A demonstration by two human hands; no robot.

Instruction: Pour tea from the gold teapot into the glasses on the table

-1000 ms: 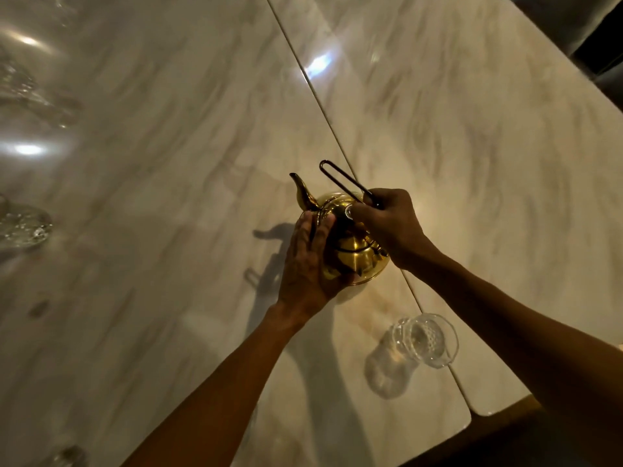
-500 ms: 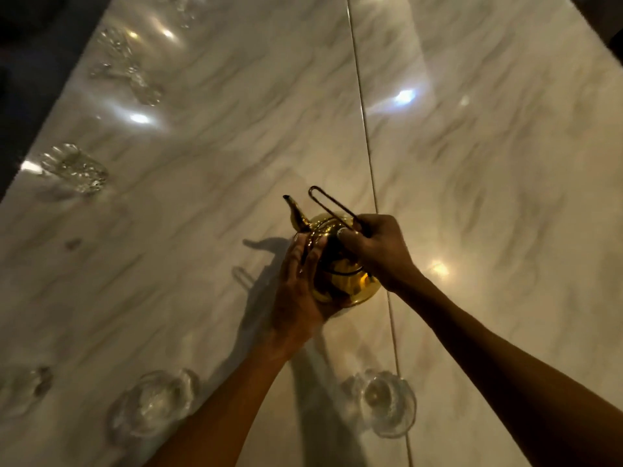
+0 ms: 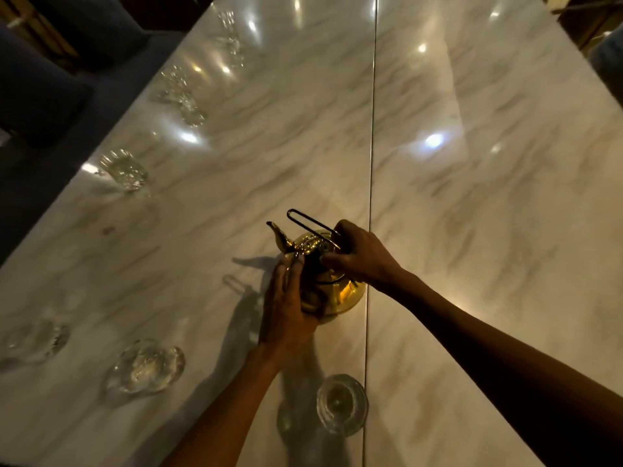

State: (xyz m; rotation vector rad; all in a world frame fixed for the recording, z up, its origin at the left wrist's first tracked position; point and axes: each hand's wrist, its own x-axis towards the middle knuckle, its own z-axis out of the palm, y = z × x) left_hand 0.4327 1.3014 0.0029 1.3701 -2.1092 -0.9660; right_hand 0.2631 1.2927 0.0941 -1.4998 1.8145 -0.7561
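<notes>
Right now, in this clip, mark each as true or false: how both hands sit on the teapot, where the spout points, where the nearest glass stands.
1. Both hands are on the gold teapot. True.
2. The left hand grips the wire handle. False: it rests against the pot's side; the right hand grips the wire handle.
3. The spout is pouring tea into a glass. False: no stream shows, and no glass sits under it.
4. The nearest glass stands beside the table seam. True.

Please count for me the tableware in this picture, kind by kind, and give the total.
gold teapot: 1
glasses: 6 that I can make out; the far ones are blurred, so there may be more
Total: 7
</notes>
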